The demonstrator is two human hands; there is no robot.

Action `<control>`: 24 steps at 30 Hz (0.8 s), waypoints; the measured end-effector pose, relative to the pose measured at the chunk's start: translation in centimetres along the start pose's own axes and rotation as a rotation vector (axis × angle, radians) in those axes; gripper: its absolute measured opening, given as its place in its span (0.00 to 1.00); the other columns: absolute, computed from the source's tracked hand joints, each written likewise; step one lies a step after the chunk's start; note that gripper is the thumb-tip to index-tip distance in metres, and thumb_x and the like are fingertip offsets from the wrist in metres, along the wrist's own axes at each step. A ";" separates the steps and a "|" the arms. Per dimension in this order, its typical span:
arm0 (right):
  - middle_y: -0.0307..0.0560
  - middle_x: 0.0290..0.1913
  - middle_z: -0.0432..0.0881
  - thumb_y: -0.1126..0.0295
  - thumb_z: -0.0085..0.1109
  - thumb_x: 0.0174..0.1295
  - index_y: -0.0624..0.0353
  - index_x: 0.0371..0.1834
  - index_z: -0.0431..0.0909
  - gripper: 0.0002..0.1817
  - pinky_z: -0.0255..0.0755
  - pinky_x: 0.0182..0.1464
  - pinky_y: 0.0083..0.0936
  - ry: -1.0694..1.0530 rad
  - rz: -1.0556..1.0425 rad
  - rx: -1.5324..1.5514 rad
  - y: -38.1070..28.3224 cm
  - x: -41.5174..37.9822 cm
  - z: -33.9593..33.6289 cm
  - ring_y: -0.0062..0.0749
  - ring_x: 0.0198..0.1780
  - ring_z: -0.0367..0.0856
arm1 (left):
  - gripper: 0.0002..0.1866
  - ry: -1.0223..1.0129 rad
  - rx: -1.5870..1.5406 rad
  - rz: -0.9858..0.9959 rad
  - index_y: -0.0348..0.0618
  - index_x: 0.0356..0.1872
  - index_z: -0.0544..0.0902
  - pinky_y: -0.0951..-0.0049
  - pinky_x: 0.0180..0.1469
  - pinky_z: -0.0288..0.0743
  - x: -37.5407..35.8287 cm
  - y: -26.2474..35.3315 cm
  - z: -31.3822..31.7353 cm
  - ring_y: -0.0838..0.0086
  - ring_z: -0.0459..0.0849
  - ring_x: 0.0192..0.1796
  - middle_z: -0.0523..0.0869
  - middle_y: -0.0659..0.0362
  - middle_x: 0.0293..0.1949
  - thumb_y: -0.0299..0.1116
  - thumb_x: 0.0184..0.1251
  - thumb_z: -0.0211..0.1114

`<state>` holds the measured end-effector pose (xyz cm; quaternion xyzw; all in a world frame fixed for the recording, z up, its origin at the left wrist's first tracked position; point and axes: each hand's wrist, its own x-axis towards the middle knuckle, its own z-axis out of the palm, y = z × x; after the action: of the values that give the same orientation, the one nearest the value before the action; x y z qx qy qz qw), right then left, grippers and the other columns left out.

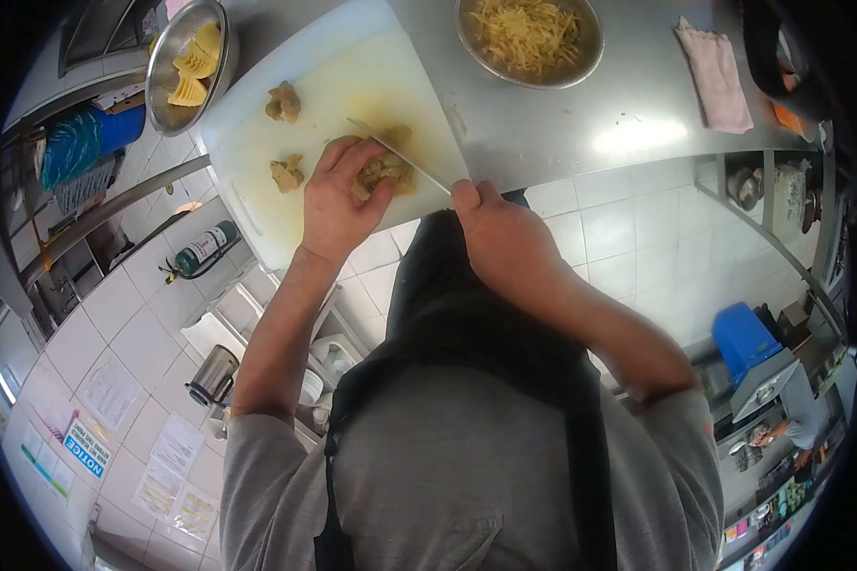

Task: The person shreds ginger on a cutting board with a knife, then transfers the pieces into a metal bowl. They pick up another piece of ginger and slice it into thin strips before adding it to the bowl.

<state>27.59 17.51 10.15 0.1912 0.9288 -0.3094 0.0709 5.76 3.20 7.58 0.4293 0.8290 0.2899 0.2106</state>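
Right hand [500, 228]: closed around the handle of a kitchen knife [419, 167], near the board's right edge. Blade runs forward and leftward over the food, tip beyond the left fingers.

Left hand [345, 200]: curved, thumb and fingers apart around a knobby, brownish-yellow food piece [383, 174], pressing it to the board. Fingertips close beside the blade; exact contact there cannot be told.

Beneath: white plastic cutting board [248, 124], lying slantwise on a stainless steel counter [638, 105], yellowish wet stain around the food. Two similar chunks left of the held piece, apart from each other: far chunk [283, 102], near chunk [287, 173].

Farther out: metal bowl of pale yellow shreds [595, 57] right of the board; metal bowl of ridged yellow pieces [154, 90] beside its left edge; pink cloth [714, 76] on the counter, far right.
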 end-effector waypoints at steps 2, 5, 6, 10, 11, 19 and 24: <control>0.59 0.42 0.86 0.76 0.60 0.74 0.64 0.54 0.72 0.10 0.89 0.31 0.38 0.033 0.006 0.008 -0.1 -0.3 -0.2 0.47 0.30 0.94 | 0.20 0.007 0.000 0.001 0.45 0.56 0.91 0.57 0.58 0.91 -0.1 -0.1 0.2 0.53 0.94 0.56 0.91 0.51 0.59 0.29 0.61 0.80; 0.58 0.41 0.86 0.76 0.60 0.74 0.64 0.54 0.72 0.10 0.88 0.29 0.37 0.022 0.003 0.007 -0.9 -1.4 -1.6 0.45 0.30 0.93 | 0.21 0.016 0.023 0.011 0.45 0.56 0.91 0.57 0.58 0.91 -0.2 -0.1 0.2 0.52 0.94 0.56 0.91 0.51 0.60 0.29 0.61 0.80; 0.58 0.42 0.86 0.76 0.60 0.74 0.64 0.54 0.72 0.11 0.88 0.29 0.36 0.019 0.002 0.001 -1.0 -2.0 -2.2 0.45 0.29 0.93 | 0.21 0.023 0.043 0.027 0.45 0.57 0.91 0.57 0.58 0.91 -0.2 -0.1 0.2 0.52 0.94 0.57 0.91 0.51 0.61 0.30 0.61 0.80; 0.66 0.49 0.83 0.81 0.55 0.74 0.64 0.60 0.68 0.14 0.89 0.38 0.49 -0.171 0.114 0.133 -1.7 -3.0 -4.2 0.62 0.38 0.91 | 0.21 0.023 0.046 -0.001 0.44 0.57 0.91 0.57 0.59 0.91 -0.4 -0.5 0.5 0.51 0.94 0.57 0.91 0.50 0.61 0.30 0.60 0.80; 0.66 0.49 0.83 0.81 0.55 0.74 0.64 0.60 0.68 0.14 0.89 0.38 0.49 -0.170 0.114 0.133 -1.6 -3.1 -4.1 0.62 0.38 0.91 | 0.22 0.029 0.050 0.004 0.43 0.57 0.91 0.57 0.59 0.91 -0.4 -0.6 0.5 0.51 0.94 0.57 0.91 0.50 0.61 0.30 0.60 0.80; 0.60 0.43 0.86 0.76 0.61 0.72 0.66 0.55 0.71 0.13 0.89 0.31 0.36 0.017 -0.023 0.024 -0.7 -1.3 -1.4 0.46 0.31 0.94 | 0.22 0.023 0.023 0.004 0.44 0.58 0.91 0.57 0.60 0.91 -0.3 -0.3 0.5 0.51 0.93 0.59 0.91 0.50 0.62 0.30 0.60 0.80; 0.62 0.43 0.87 0.76 0.60 0.73 0.66 0.54 0.72 0.11 0.90 0.31 0.37 -0.024 0.010 0.022 -1.2 -2.0 -2.5 0.48 0.33 0.95 | 0.22 0.033 0.002 -0.004 0.44 0.58 0.91 0.57 0.60 0.91 -0.3 -0.5 0.6 0.51 0.93 0.59 0.91 0.50 0.61 0.29 0.60 0.80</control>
<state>28.92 17.51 13.27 0.1932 0.9234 -0.3216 0.0814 5.98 2.90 6.87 0.4230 0.8335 0.2959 0.1972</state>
